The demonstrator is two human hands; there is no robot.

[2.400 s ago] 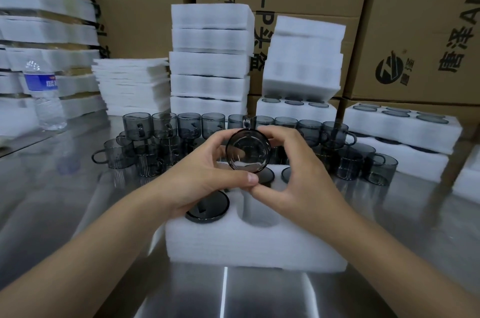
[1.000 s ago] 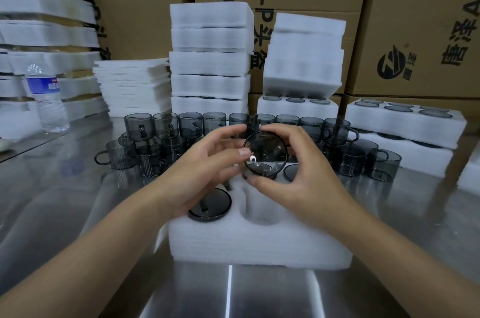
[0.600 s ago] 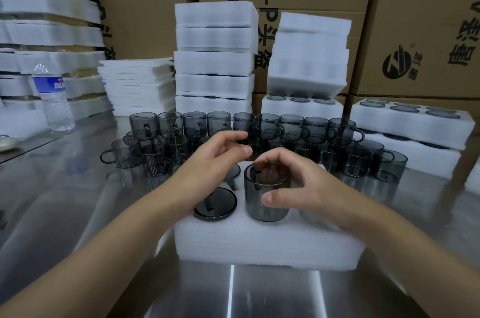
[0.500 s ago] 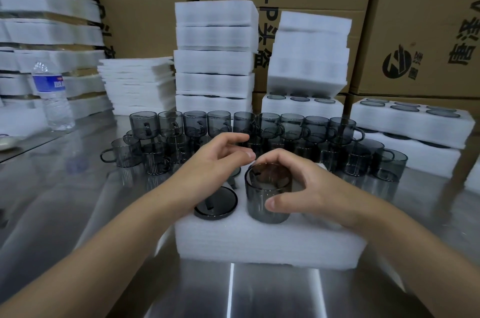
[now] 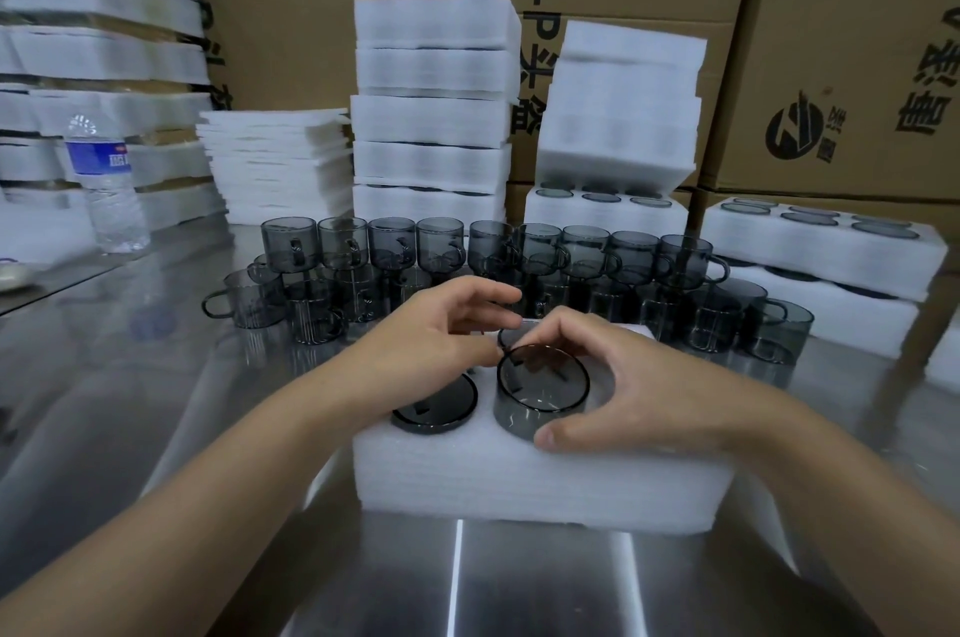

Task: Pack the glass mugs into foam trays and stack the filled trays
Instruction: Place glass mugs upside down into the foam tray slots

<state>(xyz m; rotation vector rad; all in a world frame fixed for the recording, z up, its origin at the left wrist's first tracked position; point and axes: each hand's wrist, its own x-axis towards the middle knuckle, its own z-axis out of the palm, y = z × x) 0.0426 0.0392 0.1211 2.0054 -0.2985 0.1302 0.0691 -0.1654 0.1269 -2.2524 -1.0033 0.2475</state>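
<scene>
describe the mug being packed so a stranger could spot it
Find the white foam tray nearest the camera on the steel table. In its front row, the mug is in the middle pocket, gripped by the right hand. Unlike its left neighbour, sunk flush with the foam, it stands partly above it.

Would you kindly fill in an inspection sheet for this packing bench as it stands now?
Surface: steel table, reflective.
Job's things: foam tray in front; seated mug in its left pocket; held mug partly into the next pocket; loose mugs behind; filled trays at right.
Clutter: water bottle far left.
Grippers: right hand grips the held mug; left hand relaxed beside its rim.
Cables: nothing seen.
Surroundings: foam stacks, cardboard boxes.
</scene>
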